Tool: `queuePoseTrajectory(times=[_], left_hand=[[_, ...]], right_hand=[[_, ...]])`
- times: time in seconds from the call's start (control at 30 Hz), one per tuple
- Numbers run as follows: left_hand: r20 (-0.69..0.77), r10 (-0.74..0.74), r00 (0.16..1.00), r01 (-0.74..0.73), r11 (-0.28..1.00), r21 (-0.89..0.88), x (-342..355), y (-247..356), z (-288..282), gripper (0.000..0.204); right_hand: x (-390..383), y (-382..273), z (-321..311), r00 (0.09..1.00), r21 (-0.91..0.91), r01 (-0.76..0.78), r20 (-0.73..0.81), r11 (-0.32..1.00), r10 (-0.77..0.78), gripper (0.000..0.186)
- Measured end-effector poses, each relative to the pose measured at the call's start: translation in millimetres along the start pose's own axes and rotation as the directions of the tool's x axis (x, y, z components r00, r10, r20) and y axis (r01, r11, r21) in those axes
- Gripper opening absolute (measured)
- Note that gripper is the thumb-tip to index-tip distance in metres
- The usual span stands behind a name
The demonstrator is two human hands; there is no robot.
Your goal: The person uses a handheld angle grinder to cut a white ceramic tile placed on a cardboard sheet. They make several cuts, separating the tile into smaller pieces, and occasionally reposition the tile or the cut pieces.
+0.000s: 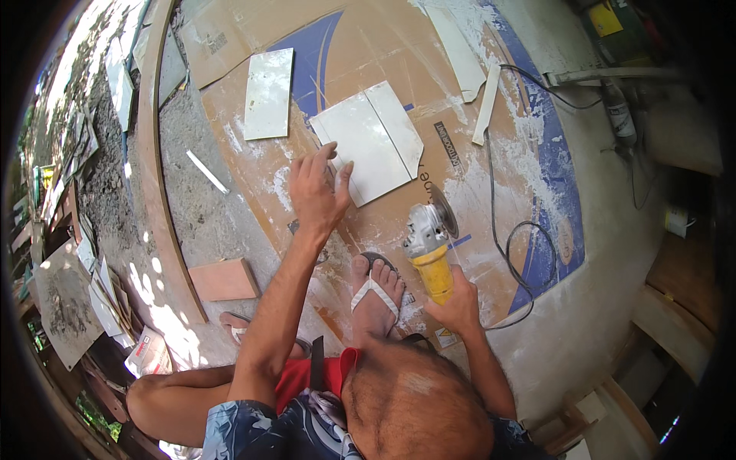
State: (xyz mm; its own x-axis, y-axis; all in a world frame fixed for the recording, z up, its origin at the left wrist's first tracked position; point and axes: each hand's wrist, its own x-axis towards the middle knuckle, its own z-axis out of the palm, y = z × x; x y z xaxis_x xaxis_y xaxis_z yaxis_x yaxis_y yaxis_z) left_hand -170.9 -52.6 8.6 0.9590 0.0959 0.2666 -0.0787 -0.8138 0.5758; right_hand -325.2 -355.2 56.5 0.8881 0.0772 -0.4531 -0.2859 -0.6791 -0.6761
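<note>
White tile [356, 142], clipped at its corners and crossed by a thin dark line, lies flat on a big sheet of cardboard [383, 46] in front of the crouching person. The left hand [313, 190] is at its near left edge, thumb and fingers apart; I can't tell from where I stand how firmly they press. The right hand [458, 305] is clamped around the yellow body of an angle grinder [433, 272], whose disc [444, 211] stands just beside the tile's right corner, apart from it.

White dust is smeared all over the brown and blue cardboard, heaviest along the right. Another white tile [268, 93], a rectangle, lies up to the left, and beyond on the right are a long white offcut [456, 54] and a narrow strip [486, 106]. A black cord [494, 207] snakes down that side and loops near the right hand. One sandalled foot [376, 295] is planted right on the sheet.

Off to the left, rough grey floor shows a thin white sliver [207, 171] and a reddish block [223, 280] beside a long wooden plank [159, 153]. Past the plank, broken slabs [65, 303] lean among bright spots of sunlight. Over on the shadowed right, a bottle [618, 115] sits near pale wooden pieces [675, 330].
</note>
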Motion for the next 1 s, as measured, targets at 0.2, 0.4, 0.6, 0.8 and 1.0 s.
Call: queuePoseTrajectory(times=[0.2,0.4,0.6,0.8,1.0], left_hand=[[0.598,0.457,0.658,-0.587,0.809,0.028,113,13,42,0.081],[0.903,0.347,0.252,-0.712,0.699,-0.070,191,59,66,0.051],[0.739,0.336,0.584,-0.403,0.910,-0.095,271,54,102,0.064],[0.743,0.471,0.475,-0.719,0.695,0.019,244,23,69,0.118],[0.868,0.490,-0.076,-0.917,0.308,-0.255,139,2,24,0.177]], right_hand=[[-23,8,-19,0.978,0.067,-0.121,-0.161,0.990,0.131,0.054],[-30,10,-35,0.938,0.207,-0.164,-0.270,0.965,0.217,0.052],[-42,16,-33,0.924,0.242,-0.199,-0.276,0.950,0.264,0.052],[-45,21,-26,0.924,0.267,-0.196,-0.272,0.944,0.269,0.054],[-34,9,-20,0.928,0.284,-0.172,-0.274,0.943,0.252,0.056]])
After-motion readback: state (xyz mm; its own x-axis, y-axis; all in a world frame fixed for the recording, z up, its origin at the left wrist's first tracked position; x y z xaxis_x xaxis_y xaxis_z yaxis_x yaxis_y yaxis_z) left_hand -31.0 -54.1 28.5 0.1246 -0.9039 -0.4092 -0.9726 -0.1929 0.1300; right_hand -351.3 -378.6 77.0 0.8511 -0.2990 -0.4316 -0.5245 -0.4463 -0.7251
